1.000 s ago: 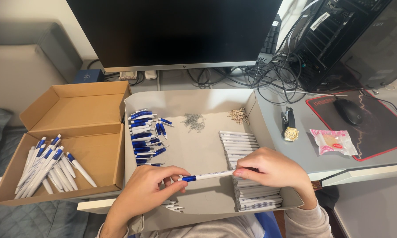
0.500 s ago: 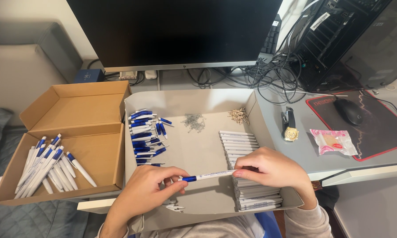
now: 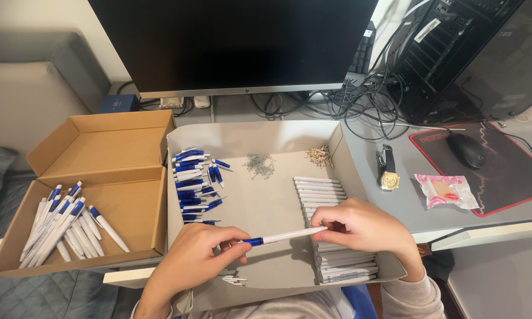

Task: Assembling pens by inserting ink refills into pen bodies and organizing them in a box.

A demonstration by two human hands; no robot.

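A white ballpoint pen (image 3: 281, 237) with a blue tip section lies nearly level, slightly tilted, its blue end pointing toward nine o'clock and its white barrel toward three o'clock. It is held off the floor of a shallow grey cardboard tray (image 3: 266, 204), at about six o'clock within it. The left hand (image 3: 198, 257) pinches the blue end between thumb and fingers; the right hand (image 3: 363, 227) grips the white barrel's far end with its fingertips. The pen appears assembled, barrel and tip section joined.
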